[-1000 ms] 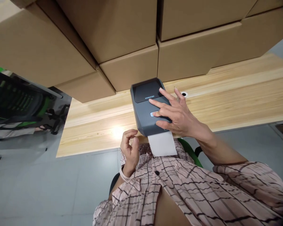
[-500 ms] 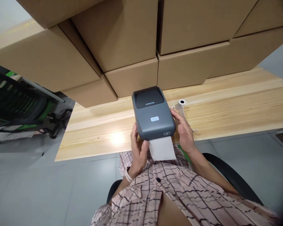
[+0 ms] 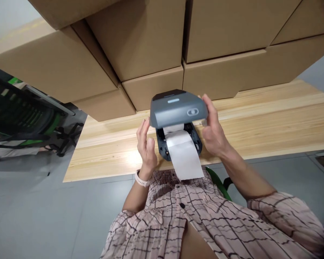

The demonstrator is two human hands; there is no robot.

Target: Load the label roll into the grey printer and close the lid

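A dark grey label printer (image 3: pixel 179 111) stands on the wooden table with its lid tilted up toward the back. My right hand (image 3: pixel 214 131) grips the lid's right front corner, fingers along its side. At the left front corner, my left hand (image 3: pixel 146 145) has its fingertips against the lid, its thumb apart from them. Beneath the lid, the black printer base (image 3: pixel 163 149) shows its inside. A white paper strip (image 3: pixel 186 154) runs out of the base over its front edge toward my lap. The paper's far end is hidden under the lid.
Large cardboard boxes (image 3: pixel 151 86) are stacked along the back of the wooden table (image 3: pixel 272 118). The table's front edge is close to my body. A black and green office chair (image 3: pixel 24 111) stands on the floor at the left.
The printer lid has swung up from closed, showing the base and more of the paper strip. Both hands have risen with it. The small paper roll at the right is now mostly hidden.
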